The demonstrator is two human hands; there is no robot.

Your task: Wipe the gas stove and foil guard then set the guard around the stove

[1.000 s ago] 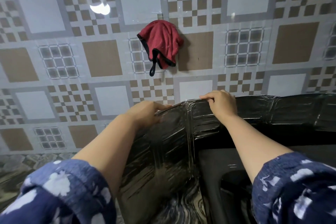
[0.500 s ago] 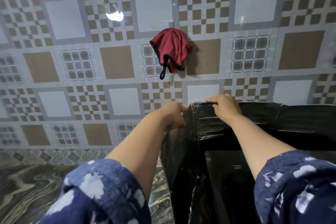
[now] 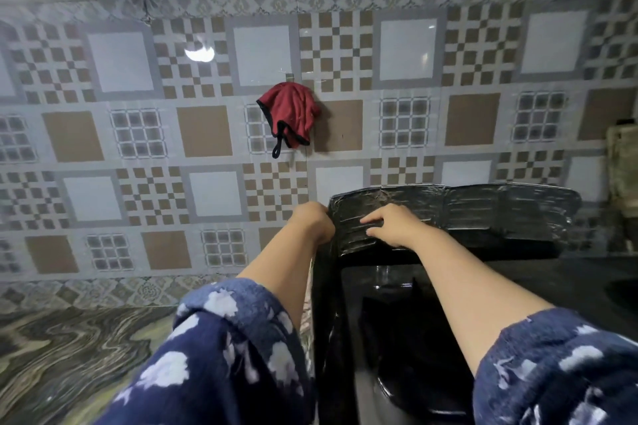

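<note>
The dark, crinkled foil guard [image 3: 483, 214] stands upright along the back and left side of the black gas stove [image 3: 386, 314], against the tiled wall. My left hand [image 3: 312, 222] grips the guard's upper left corner from outside, where the back panel meets the side panel. My right hand [image 3: 393, 226] rests flat on the inner face of the back panel, fingers spread and pressing. The stove's glossy top shows below my forearms, partly hidden by my right sleeve.
A red cloth [image 3: 290, 115] hangs on a hook on the patterned tile wall above the guard. A marbled countertop [image 3: 69, 355] stretches to the left of the stove. A pale container [image 3: 623, 162] stands at the far right edge.
The guard went from leaning and spread open to standing upright around the stove's back left corner. My right hand slid from the top edge down onto the back panel. The camera view shifted left and up.
</note>
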